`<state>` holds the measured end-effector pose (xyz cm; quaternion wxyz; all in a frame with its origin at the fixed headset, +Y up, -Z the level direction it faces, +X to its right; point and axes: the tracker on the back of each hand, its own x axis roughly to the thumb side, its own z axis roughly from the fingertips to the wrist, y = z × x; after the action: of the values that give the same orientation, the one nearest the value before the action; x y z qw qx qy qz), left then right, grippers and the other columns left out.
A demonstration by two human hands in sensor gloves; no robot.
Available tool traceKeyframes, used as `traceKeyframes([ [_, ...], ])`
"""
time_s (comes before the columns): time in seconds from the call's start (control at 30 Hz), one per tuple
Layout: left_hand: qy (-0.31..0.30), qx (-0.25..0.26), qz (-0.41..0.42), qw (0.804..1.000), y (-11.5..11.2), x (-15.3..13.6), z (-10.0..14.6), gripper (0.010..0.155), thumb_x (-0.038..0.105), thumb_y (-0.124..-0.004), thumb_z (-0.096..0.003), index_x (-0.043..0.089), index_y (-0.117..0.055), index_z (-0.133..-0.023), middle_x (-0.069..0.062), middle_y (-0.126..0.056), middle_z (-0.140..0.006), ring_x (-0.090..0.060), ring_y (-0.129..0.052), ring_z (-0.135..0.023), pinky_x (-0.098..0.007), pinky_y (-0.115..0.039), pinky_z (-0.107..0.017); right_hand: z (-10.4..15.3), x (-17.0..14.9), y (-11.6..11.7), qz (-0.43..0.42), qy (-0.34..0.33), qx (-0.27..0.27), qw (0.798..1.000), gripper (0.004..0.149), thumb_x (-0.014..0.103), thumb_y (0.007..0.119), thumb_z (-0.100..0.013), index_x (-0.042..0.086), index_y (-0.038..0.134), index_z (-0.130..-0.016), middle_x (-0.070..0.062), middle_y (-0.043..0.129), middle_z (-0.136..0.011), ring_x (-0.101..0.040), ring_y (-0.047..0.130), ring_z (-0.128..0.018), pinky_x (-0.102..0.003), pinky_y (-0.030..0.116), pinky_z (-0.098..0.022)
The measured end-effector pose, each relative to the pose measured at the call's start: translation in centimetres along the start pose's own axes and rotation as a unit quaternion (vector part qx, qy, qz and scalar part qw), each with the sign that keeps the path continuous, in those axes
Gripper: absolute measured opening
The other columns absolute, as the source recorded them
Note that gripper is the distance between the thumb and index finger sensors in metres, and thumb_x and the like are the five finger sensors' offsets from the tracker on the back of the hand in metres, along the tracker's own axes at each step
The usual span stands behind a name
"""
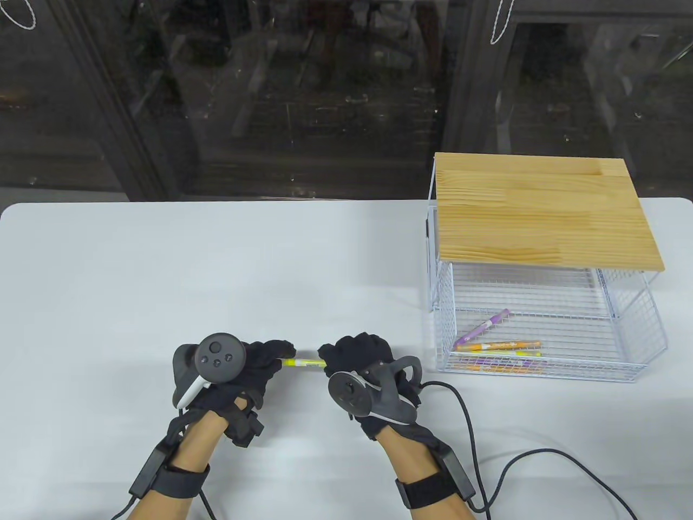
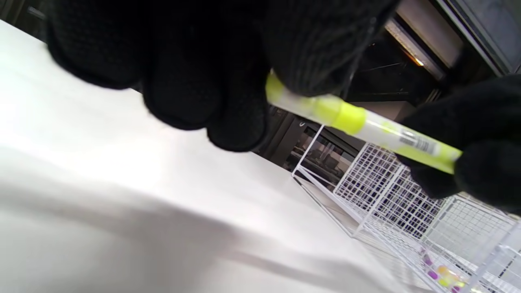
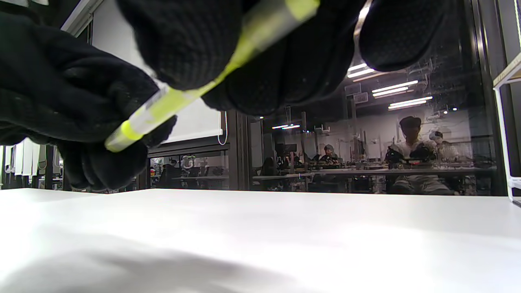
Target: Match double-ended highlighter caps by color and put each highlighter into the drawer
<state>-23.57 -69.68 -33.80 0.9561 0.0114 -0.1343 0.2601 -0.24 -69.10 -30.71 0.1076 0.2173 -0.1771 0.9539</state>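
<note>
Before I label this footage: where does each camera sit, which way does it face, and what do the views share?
Table view: above, looking down at the white table; both gloved hands enter from the bottom, the wire drawer to the right.
Left wrist view: under the left hand, tilted, facing across the table toward the drawer; its fingers hang from the top edge.
Right wrist view: low under the right hand, facing level across the table toward glass walls.
Shared: all three show the yellow highlighter gripped at both ends, off the table.
</note>
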Motion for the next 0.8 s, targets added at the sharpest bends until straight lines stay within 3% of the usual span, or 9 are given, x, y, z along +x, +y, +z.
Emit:
traceKeyframes([
  [0.27,-0.028,0.033,-0.048,0.998,0.0,2.0,0.5,0.046,0.033,-0.087,-0.0368,0.033,-0.094,-0.082,0.002,-0.106,-0.073,-0.029,-0.101,-0.060,-0.056,-0.085,-0.046,-0.1,0.8,1.0,0.001,-0.004,0.030,1.000,0.046,0.039,0.086,-0.041,0.028,0.088,-0.085,0.002,0.095,-0.077,-0.027,0.092,-0.069,-0.056,0.073,-0.058],
  [0.43,-0.045,0.015,-0.058,0.997,-0.9,2.7,0.5,0.046,0.034,-0.088,-0.0367,0.033,-0.094,-0.082,0.003,-0.107,-0.072,-0.028,-0.102,-0.059,-0.056,-0.085,-0.047,-0.2,1.4,1.5,-0.011,-0.006,0.036,0.999,0.046,0.039,0.086,-0.041,0.027,0.087,-0.086,0.002,0.095,-0.077,-0.027,0.092,-0.068,-0.055,0.073,-0.058],
  [0.8,-0.015,0.022,-0.055,0.998,-0.1,1.1,0.4,0.051,0.038,-0.084,-0.0390,0.034,-0.087,-0.089,0.001,-0.101,-0.084,-0.035,-0.097,-0.068,-0.060,-0.081,-0.049,-0.4,0.6,0.9,-0.013,0.010,0.040,0.999,0.046,0.039,0.087,-0.041,0.028,0.088,-0.085,0.002,0.095,-0.077,-0.025,0.096,-0.058,-0.051,0.078,-0.054],
])
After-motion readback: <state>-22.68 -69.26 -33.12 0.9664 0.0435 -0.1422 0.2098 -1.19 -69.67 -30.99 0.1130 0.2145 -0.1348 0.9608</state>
